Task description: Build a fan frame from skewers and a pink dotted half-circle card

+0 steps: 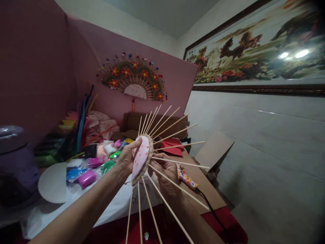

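Observation:
Held up in front of me is a half-round fan frame (141, 154), covered in pink cloth with red dots and edged with braided twine (150, 149). Many thin wooden sticks (175, 146) spread out from its curved edge. My left hand (127, 158) grips the flat side, thumb on the cloth. Behind the sticks, my right hand (166, 171) has its fingers closed close to the twine edge; what they pinch is hidden. A glue gun with a colourful dotted cover (188, 179) lies just right of that hand, its black cord running off the board.
A finished flowered fan (135, 76) hangs on the pink panel (172, 73). Packets of coloured clay (87, 178), a white half-disc (52, 183), pipe cleaners (82, 118) and a purple container (16, 169) stand left. Red sheets (172, 147) and cardboard (207, 189) lie right.

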{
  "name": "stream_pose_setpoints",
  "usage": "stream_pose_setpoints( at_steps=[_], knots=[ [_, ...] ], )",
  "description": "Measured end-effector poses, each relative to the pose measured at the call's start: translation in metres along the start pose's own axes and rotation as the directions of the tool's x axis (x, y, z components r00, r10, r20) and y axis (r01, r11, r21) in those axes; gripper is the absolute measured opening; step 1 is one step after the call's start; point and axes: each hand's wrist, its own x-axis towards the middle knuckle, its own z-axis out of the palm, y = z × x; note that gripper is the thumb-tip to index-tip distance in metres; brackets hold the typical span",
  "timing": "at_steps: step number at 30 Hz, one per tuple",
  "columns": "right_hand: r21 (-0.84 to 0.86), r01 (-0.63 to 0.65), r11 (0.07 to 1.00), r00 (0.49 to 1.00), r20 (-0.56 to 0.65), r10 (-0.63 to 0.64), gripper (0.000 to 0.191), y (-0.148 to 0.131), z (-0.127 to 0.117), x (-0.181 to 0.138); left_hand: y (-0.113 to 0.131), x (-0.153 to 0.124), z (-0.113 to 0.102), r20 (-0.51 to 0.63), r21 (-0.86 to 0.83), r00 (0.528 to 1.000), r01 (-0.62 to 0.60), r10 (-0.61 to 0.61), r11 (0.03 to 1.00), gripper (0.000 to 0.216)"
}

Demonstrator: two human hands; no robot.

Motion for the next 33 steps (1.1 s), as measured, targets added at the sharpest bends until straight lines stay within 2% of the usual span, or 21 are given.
stream_pose_setpoints(
  at_steps=[3,6,9,12,16,20,25,30,33],
  knots=[
    [-0.078,0.046,0.996,0.999,0.0,-0.046,0.018,-0.001,0.006,0.002,-0.012,0.003,0.001,0.041,-0.007,0.995,-0.088,0.088,0.996,0.005],
    [-0.287,0.13,0.949,0.991,0.008,-0.134,0.009,-0.005,0.013,0.002,-0.024,0.005,0.004,0.077,-0.037,0.981,-0.176,0.179,0.984,0.008],
    [-0.536,0.246,0.808,0.967,0.075,-0.245,0.005,-0.011,0.019,0.003,-0.033,0.005,0.01,0.052,-0.083,0.977,-0.204,0.208,0.975,0.018],
    [-0.689,0.35,0.634,0.926,0.15,-0.347,0.008,-0.018,0.021,0.007,-0.036,0.003,0.015,0.018,-0.12,0.979,-0.2,0.204,0.972,0.026],
    [-0.755,0.439,0.486,0.873,0.233,-0.428,0.011,-0.024,0.015,0.013,-0.033,-0.006,0.024,0.038,-0.072,0.988,-0.144,0.147,0.987,0.021],
    [-0.783,0.495,0.378,0.823,0.283,-0.492,0.012,-0.028,0.006,0.019,-0.027,-0.017,0.029,0.134,-0.086,0.987,-0.072,0.083,0.994,0.024],
    [-0.801,0.483,0.353,0.795,0.232,-0.56,0.008,-0.036,0.003,0.02,-0.023,-0.019,0.022,0.281,-0.127,0.957,0.119,-0.079,0.985,0.021],
    [-0.797,0.453,0.4,0.818,0.194,-0.541,0.008,-0.04,0.003,0.02,-0.025,-0.02,0.019,0.298,-0.144,0.953,0.095,-0.049,0.985,0.019],
    [-0.803,0.461,0.377,0.813,0.213,-0.541,0.01,-0.038,0.002,0.019,-0.027,-0.022,0.019,0.296,-0.127,0.953,0.106,-0.065,0.986,0.02]
  ],
)
